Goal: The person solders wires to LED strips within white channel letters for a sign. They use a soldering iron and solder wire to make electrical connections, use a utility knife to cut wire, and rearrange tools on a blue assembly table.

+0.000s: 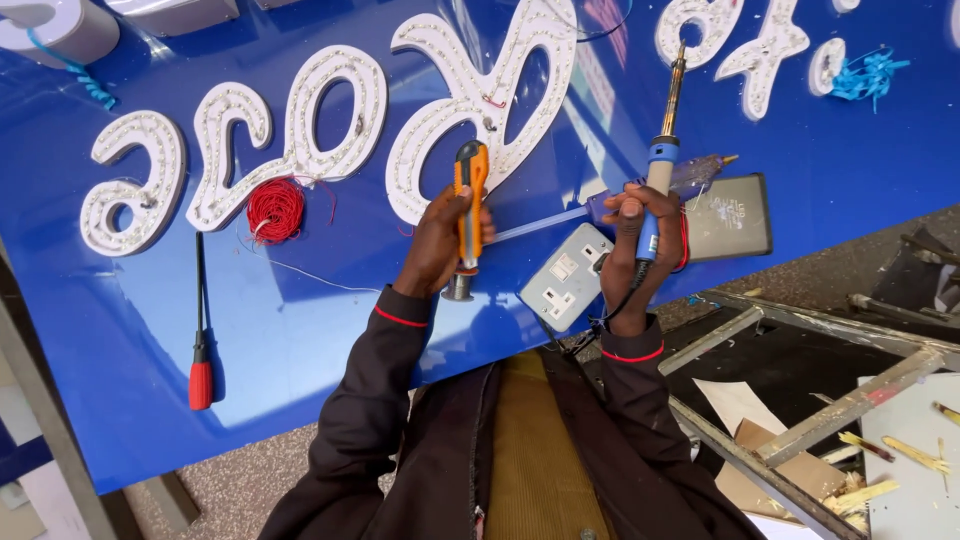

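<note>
Your left hand (440,235) grips the orange utility knife (468,205) at centre, your right hand (640,235) the blue soldering iron (660,150) at three o'clock; both lifted off the blue sign panel (300,320); white letters (300,130) already studded, wiring apparently unfinished.

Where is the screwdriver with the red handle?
In the head view, the red-handled screwdriver lies on the blue sign board, on the left, below the white letters and the coil of red wire, apart from both hands.
</note>
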